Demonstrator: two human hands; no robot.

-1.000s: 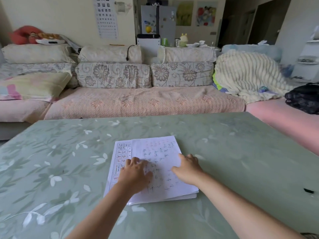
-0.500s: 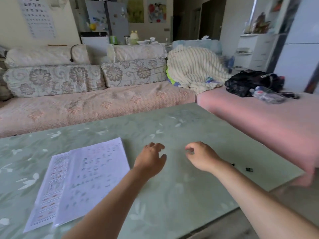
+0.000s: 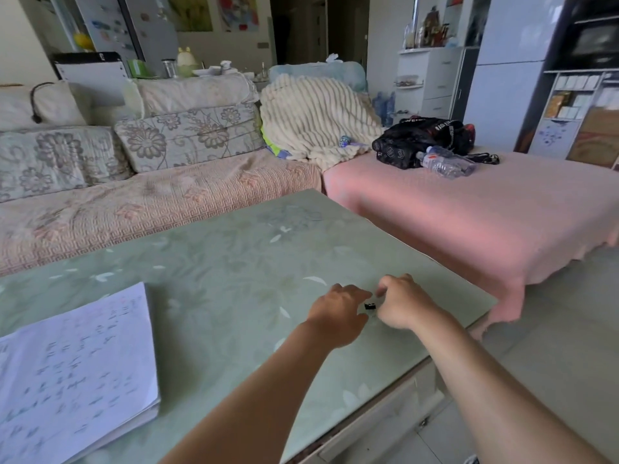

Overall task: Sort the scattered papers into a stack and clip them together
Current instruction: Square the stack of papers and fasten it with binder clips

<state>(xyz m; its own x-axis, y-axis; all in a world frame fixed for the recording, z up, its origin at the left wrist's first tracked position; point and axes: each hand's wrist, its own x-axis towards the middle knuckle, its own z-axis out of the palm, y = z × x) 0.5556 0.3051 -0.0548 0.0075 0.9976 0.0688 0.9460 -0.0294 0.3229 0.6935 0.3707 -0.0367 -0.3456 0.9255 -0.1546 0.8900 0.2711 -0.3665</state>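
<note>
The stack of white papers [image 3: 73, 363] with handwriting lies on the green table at the lower left, well away from both hands. A small black binder clip [image 3: 369, 306] sits near the table's right edge, between my two hands. My right hand [image 3: 403, 304] is curled over the table with its thumb and fingers closing on the clip's right side. My left hand [image 3: 338, 313] reaches in from the left with relaxed fingers, the tips just above the clip, holding nothing.
The green floral table [image 3: 234, 262] ends just right of my hands. A pink-covered bed [image 3: 469, 212] holds a black bag [image 3: 422, 139] and a plastic bottle [image 3: 445, 164]. A sofa with floral cushions [image 3: 187, 135] runs behind the table.
My view has swung right, leaving the paper stack at the left. Both hands left the papers and moved to the right edge of the table, meeting at the black clip.
</note>
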